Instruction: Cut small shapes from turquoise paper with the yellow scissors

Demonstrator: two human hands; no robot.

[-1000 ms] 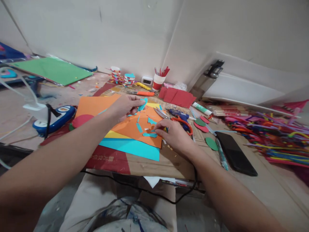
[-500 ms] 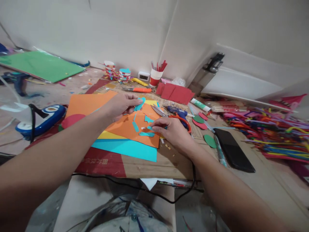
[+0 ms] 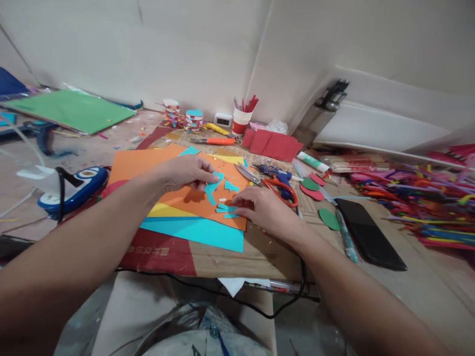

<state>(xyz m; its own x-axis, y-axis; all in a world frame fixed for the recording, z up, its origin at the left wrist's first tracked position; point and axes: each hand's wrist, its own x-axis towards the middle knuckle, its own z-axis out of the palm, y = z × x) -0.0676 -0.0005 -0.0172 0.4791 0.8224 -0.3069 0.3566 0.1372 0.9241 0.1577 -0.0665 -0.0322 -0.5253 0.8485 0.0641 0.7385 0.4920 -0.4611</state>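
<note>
Left hand (image 3: 185, 173) is pinching curved cyan paper cut-out (image 3: 212, 187), mid-frame.
Right hand (image 3: 260, 210) is pressing cyan paper strips (image 3: 227, 209) flat, ungripped, on orange paper sheet (image 3: 148, 165); light pressure likely best.

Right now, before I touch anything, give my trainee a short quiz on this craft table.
1. True or false: the left hand pinches a cyan cutout.
2. The scissors lie: A) left of the left hand, B) just beyond the right hand, C) on the phone.
3. Fill in: the cyan scraps at the right fingertips lie on the ___ sheet.
Key: 1 true; 2 B; 3 orange.
</note>
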